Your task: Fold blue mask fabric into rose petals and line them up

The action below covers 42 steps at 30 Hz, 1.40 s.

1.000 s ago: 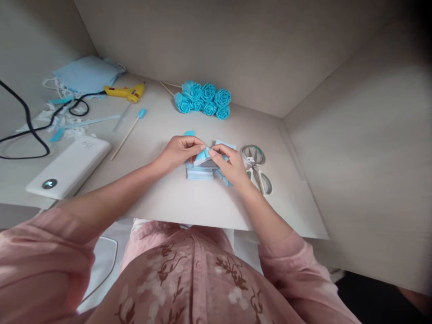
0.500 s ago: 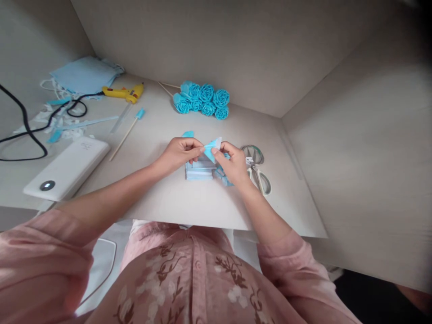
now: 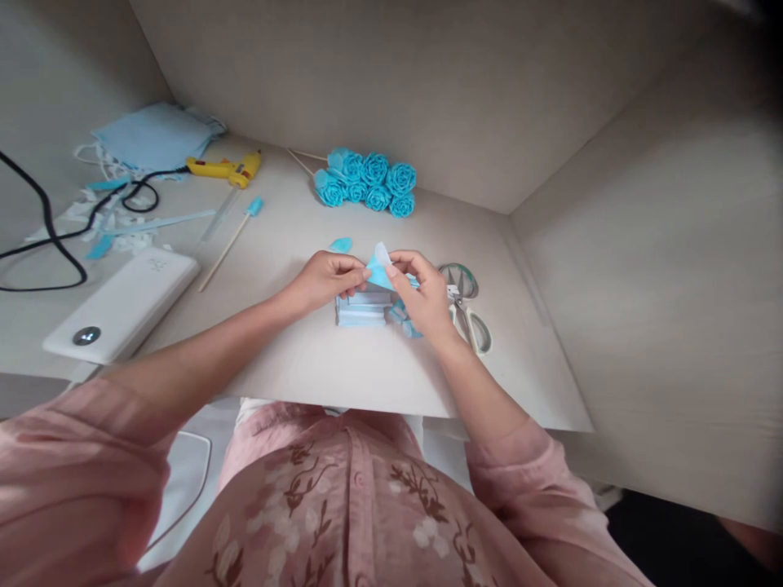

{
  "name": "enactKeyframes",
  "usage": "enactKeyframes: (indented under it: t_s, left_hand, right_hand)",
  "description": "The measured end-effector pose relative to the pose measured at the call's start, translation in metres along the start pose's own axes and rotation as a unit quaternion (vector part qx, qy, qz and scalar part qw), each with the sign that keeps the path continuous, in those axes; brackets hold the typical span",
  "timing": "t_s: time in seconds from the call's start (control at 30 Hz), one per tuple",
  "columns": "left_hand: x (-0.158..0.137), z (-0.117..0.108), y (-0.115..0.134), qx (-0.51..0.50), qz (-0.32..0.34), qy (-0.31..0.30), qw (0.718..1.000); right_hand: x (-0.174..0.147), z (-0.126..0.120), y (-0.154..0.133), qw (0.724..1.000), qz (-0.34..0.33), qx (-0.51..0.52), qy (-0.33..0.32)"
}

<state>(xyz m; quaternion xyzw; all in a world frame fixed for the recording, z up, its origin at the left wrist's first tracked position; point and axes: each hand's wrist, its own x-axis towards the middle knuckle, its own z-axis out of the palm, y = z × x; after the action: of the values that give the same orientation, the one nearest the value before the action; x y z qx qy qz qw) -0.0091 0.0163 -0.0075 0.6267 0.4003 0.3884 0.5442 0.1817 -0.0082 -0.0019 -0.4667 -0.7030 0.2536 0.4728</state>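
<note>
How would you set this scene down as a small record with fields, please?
Left-hand grip: pinching one edge of a blue-and-white piece
Right-hand grip: pinching the same piece
Below the piece: stack of pleated pieces
Right side: scissors
Far side: blue flowers
Left side: white power bank, stick with a blue tip, yellow glue gun
Far left corner: light-blue masks

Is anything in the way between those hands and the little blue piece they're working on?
Nothing visible: the left hand and the right hand both pinch the blue piece directly. The scissors lie to the right, not between them.
</note>
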Motion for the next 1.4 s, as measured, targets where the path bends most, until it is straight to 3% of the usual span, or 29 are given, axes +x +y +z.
enactKeyframes:
  t_s: [0.5,0.8,1.07,1.4]
  left_hand:
    - [-0.0012,0.0009,0.0054,-0.03,-0.008,0.027,0.999]
    - [0.001,-0.002,0.0025,-0.049,-0.022,0.03,0.998]
    - [0.0012,0.0008,0.003,-0.025,-0.015,0.046,0.999]
    - [0.0001,-0.0003,0.0009,-0.026,-0.017,0.032,0.999]
  right_hand:
    - [-0.0001,0.0019,0.006,0.999,0.016,-0.043,-0.005]
    - [0.0017,0.0001,0.0062,0.997,-0.068,-0.04,-0.02]
    - [0.0011,0.0047,0.007,0.999,0.009,-0.035,-0.008]
    - [0.0006,0.0047,0.0034,0.999,0.035,-0.037,0.001]
